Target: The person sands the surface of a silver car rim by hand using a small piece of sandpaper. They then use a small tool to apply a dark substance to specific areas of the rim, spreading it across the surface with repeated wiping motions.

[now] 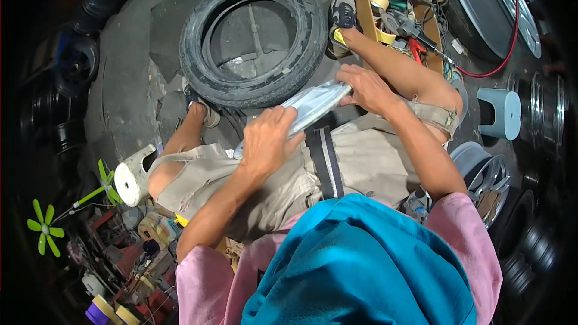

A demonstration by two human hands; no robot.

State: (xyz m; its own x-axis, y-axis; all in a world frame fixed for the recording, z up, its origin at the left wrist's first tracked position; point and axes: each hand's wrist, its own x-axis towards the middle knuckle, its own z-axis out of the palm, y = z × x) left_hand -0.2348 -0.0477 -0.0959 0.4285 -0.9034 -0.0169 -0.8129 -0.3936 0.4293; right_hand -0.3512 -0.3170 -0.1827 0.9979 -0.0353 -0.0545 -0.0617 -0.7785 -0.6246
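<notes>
Above my lap I hold a flat, shiny, pale blue-grey packet [316, 107], tilted so its right end is farther from me. It looks like a stack of thin sheets or film; its exact kind I cannot make out. My left hand [266, 142] grips its near left part, thumb along the lower edge. Around the far right end close the fingers of my right hand [365, 88]. Just beyond the packet a worn black tyre [307, 54] lies flat on the floor between my feet, with no wheel in it.
A cardboard box [359, 0] of tools and tape rolls stands by my right foot. A red hose [490, 74] runs past it to a wheel [481, 9]. Blue [510, 114] and white [127, 184] stools flank me. Tools and a green fan [45, 227] are at lower left.
</notes>
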